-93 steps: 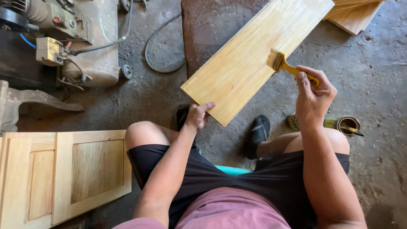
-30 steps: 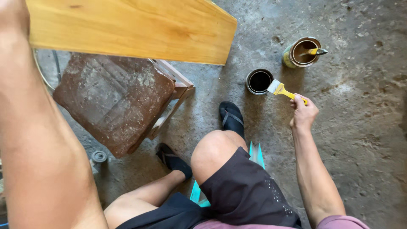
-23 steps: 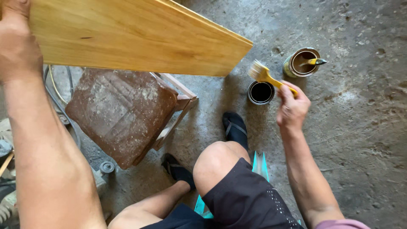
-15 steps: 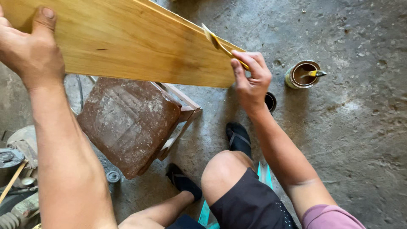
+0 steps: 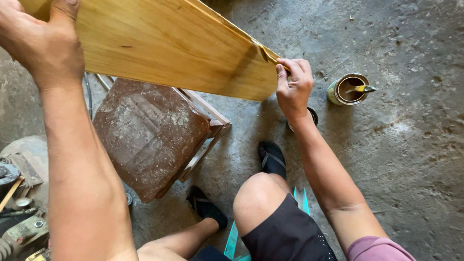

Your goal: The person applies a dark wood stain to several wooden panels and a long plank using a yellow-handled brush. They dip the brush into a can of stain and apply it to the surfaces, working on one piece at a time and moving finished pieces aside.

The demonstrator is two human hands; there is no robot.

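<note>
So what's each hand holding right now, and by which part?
The left hand grips the wooden board at its left end. The right hand holds a paintbrush by its handle, against the board's right edge.

A rough woodworking shop — bare, stained concrete floor [image 5: 411, 159], a varnished plank [image 5: 169, 48] held above a worn stool [image 5: 150, 135]. Just right of the right fingers [image 5: 295, 72] stands an open tin [image 5: 349, 89] of finish; machine parts [image 5: 19, 203] lie far left, below the left fingers [image 5: 63, 9].
</note>
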